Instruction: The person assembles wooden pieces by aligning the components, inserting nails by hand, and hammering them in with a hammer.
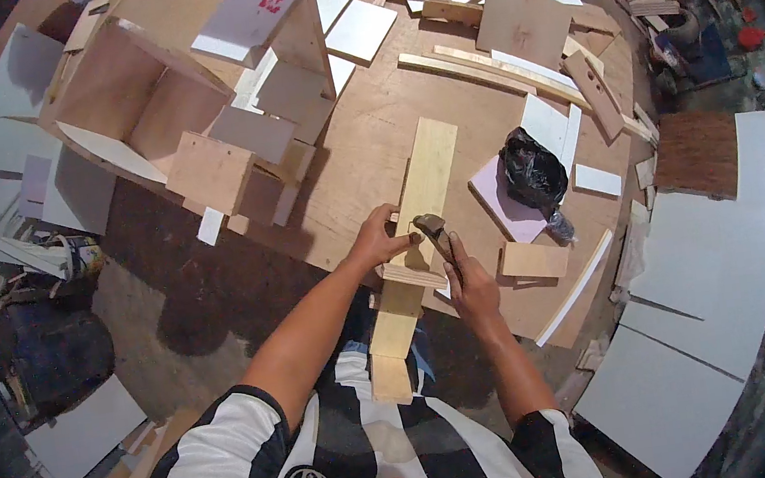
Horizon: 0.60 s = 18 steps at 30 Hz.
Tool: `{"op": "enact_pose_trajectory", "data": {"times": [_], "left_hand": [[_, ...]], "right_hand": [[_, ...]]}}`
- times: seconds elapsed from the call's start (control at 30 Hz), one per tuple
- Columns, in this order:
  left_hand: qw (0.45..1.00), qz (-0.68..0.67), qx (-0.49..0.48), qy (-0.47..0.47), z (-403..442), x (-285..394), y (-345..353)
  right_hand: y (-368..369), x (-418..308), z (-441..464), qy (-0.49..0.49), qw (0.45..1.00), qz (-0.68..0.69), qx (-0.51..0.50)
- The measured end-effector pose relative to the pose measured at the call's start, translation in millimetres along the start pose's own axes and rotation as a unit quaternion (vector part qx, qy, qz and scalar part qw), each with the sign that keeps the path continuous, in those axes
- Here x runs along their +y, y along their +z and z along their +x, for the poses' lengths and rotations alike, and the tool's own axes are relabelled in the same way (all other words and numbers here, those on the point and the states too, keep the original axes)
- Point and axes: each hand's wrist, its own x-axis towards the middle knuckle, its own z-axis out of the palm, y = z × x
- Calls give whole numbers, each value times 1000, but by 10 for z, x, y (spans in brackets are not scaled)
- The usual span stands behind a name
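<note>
A hammer (443,242) is gripped by its handle in my right hand (474,287). Its dark metal head is over a long pale wooden board (428,168), close to my left thumb. My left hand (380,240) is closed at the board's left edge, with thumb and fingers curled onto the wood. Whether a nail is between those fingers is too small to tell. Just below both hands a short wooden crosspiece (414,275) lies across the board. Further wooden pieces (392,319) continue from it toward my body.
The plywood worktable (363,160) carries a black plastic bag (531,168), a small wood block (534,259), wood strips (468,76) and white panels (362,31). An open plywood box (141,97) stands at left. Large white boards (688,316) lie to the right.
</note>
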Motion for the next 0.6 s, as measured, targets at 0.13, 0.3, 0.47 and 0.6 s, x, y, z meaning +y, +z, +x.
{"op": "enact_pose_trajectory", "data": {"times": [0.13,0.3,0.47,0.6], "left_hand": [[997,-48,-13,-53,-57,191,-62],[1000,-5,0,-9,-12,48,-13],[1000,-10,5,-10,-7,49,-11],[1000,12,-7,-16,-12,80,-19]], "right_hand": [[-51,-53,20,-26,997,53,43],[3,95,138,-64,998,7,10],[-191,212,242,-83,995,53,-6],[-219,388,276,-61,987,140,-57]]}}
